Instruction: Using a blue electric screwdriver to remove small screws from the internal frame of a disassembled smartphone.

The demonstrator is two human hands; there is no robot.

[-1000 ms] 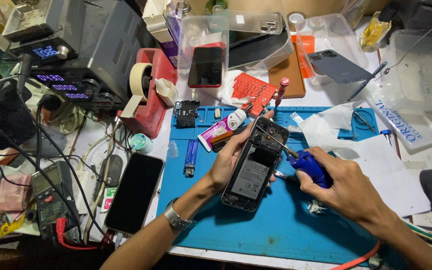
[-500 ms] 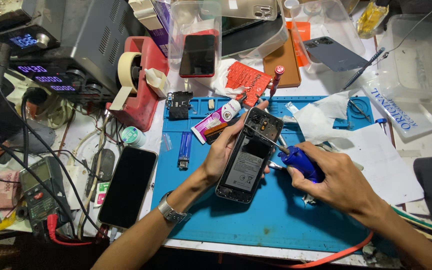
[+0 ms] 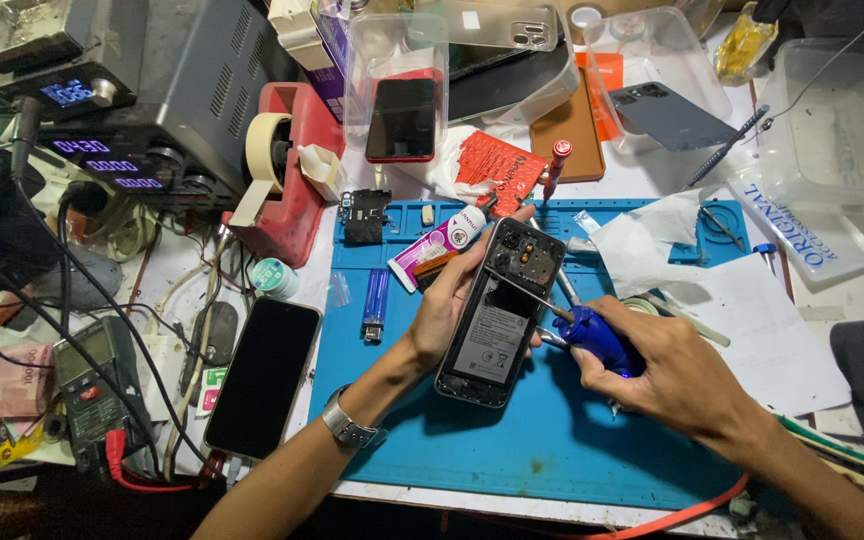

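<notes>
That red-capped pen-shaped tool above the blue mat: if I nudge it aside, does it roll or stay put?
The red-capped tool looks slim and round, so it would probably roll. It seems to lie partly on the brown pad, which may slow it. It looks light, so a gentle push should do.

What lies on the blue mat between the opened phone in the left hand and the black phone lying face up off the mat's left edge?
In the head view, a blue lighter lies on the blue mat between the opened phone and the black phone.
</notes>
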